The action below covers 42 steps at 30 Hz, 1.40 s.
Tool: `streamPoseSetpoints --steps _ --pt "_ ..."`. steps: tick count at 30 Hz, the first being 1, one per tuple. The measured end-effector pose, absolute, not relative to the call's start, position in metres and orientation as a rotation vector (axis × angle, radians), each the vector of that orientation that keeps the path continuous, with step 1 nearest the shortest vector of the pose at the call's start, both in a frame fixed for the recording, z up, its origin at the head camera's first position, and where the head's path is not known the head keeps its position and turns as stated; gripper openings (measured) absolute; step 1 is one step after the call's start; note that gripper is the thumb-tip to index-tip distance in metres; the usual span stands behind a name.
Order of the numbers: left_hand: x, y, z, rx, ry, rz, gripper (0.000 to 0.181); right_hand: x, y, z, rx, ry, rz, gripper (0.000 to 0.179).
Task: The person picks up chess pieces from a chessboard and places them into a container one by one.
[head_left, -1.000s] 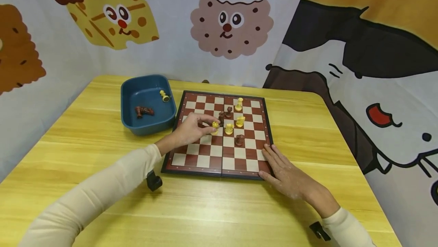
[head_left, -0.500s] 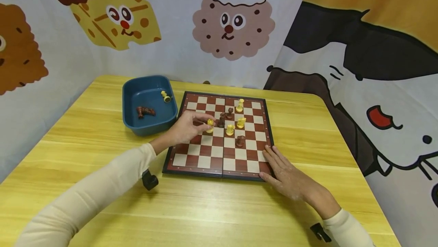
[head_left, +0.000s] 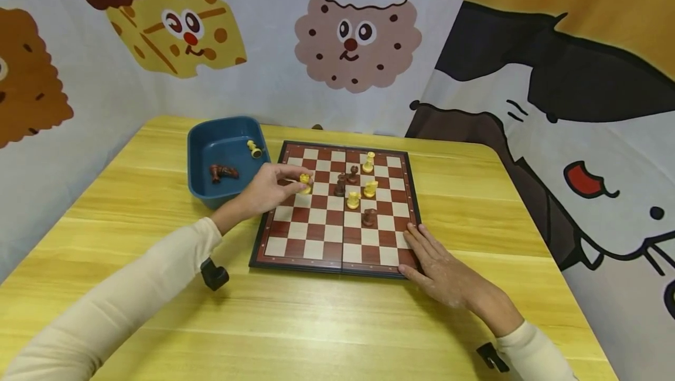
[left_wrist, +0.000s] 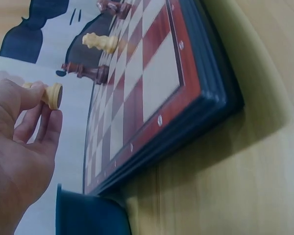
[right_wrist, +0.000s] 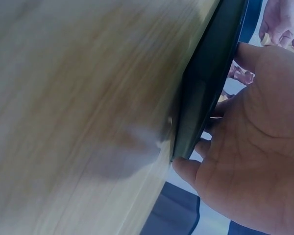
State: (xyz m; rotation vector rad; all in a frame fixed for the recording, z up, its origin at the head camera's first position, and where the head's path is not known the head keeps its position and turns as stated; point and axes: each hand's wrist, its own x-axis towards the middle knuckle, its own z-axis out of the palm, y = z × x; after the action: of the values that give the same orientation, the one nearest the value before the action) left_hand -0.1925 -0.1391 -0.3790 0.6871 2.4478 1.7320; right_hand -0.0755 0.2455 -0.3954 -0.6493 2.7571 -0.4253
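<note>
Between thumb and fingers my left hand (head_left: 263,187) pinches a yellow chess piece (head_left: 305,182) with a crown-like top, held over the left part of the chessboard (head_left: 306,231). Its dark round base shows in the left wrist view, clear of the squares. My right hand (head_left: 443,269) lies with fingers extended along the board's near right edge, fingertips on the border. Still standing on the board are a tall dark piece (head_left: 340,184), a smaller dark piece (head_left: 353,173), yellow knights (head_left: 371,189), a dark knight (head_left: 369,217) and a tall yellow piece (head_left: 368,162).
A blue bin (head_left: 211,196) stands close to the board's left side. In it lie a yellow pawn (head_left: 254,149) and dark pieces (head_left: 224,172). The wooden table (head_left: 327,322) ends at a cartoon-printed curtain (head_left: 253,94) at the back.
My left hand has lifted the yellow piece away from beside the tall dark piece and carried it left toward the bin. The right hand has stayed at the board's edge.
</note>
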Motion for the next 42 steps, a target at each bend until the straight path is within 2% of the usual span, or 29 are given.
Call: streamPoseSetpoints --steps 33,42 --pt "-0.186 -0.215 -0.367 0.387 2.647 1.699 0.034 -0.084 0.252 -0.405 -0.643 2.737 -0.401 0.083" --pt "-0.186 -0.228 -0.363 0.323 2.714 1.695 0.03 -0.083 0.253 -0.406 -0.638 2.744 -0.406 0.083"
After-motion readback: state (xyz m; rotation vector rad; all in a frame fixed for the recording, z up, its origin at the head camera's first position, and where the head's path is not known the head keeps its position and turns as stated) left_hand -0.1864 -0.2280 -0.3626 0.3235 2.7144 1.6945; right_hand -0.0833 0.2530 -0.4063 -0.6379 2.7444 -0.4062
